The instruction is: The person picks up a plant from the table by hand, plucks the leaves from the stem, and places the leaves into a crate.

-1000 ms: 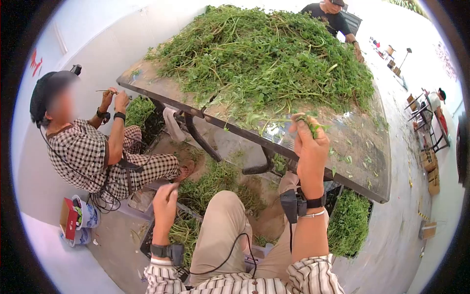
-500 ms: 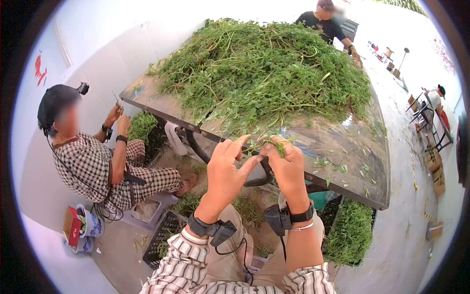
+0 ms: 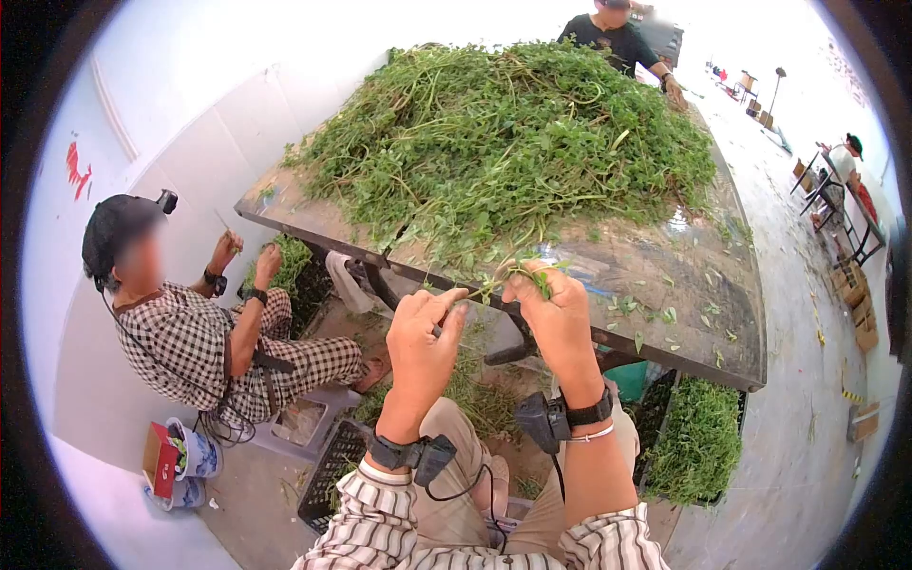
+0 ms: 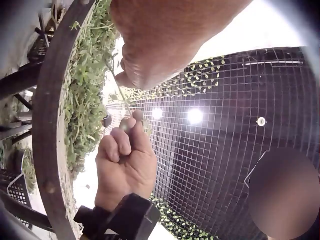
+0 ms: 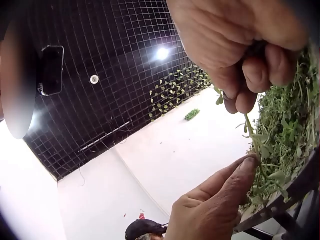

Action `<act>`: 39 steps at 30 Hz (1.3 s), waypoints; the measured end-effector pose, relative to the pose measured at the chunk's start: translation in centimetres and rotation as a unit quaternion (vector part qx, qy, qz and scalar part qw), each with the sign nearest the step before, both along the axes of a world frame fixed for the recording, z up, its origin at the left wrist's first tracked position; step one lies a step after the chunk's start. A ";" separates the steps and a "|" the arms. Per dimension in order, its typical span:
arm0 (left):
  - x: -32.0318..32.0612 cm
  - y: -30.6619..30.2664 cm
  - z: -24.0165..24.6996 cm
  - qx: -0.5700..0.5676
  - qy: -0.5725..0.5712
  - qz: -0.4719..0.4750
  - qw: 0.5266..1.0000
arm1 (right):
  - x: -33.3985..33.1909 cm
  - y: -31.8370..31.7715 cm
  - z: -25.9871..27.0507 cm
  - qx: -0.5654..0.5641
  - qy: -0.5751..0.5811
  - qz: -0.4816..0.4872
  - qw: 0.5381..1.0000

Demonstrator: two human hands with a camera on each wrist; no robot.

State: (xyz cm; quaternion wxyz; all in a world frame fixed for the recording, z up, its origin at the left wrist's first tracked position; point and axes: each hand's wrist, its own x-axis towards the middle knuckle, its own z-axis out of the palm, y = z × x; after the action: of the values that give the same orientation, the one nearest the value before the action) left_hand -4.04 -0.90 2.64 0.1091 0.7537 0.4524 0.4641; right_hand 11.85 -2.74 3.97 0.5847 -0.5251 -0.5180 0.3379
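My right hand (image 3: 549, 313) grips a leafy green sprig (image 3: 486, 288) just off the table's near edge, its fingers curled in and leaves poking out beside them. To its left, my left hand (image 3: 423, 342) pinches the same sprig between thumb and forefinger. In the right wrist view the thin stem (image 5: 251, 131) runs between the two hands, with small leaves along it. Beyond them a big heap of leafy greens (image 3: 522, 142) covers much of the table (image 3: 655, 275).
Loose leaves (image 3: 627, 306) lie on the tabletop. Below right stands a crate of greens (image 3: 698, 442); a black crate (image 3: 332, 465) sits at lower left. A person in checked clothes (image 3: 190, 332) sits at left, another person (image 3: 617, 43) at the far side. Patterned buckets (image 3: 198, 451) stand at left.
My left hand has risen from low on the left, first with fingers spread, and now pinches the sprig. My right hand has moved left and lower with the sprig.
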 end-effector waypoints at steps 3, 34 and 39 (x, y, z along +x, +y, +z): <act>0.2 0.2 0.0 0.024 0.009 -0.001 1.000 | -0.1 0.2 -0.3 0.026 0.009 0.018 0.999; -0.4 2.7 1.3 -0.305 -0.350 -0.164 0.870 | -0.2 0.2 -0.8 -0.012 -0.046 0.015 0.999; 0.4 2.3 0.9 -0.311 -0.327 -0.163 0.878 | 0.2 0.6 -1.6 0.046 -0.110 -0.029 0.992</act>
State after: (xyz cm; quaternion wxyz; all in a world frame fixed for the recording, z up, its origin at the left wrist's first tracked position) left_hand -3.65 1.44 3.52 0.5532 0.5494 0.3830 0.4954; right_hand 12.09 -2.13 2.37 0.5571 -0.5462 -0.5788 0.2373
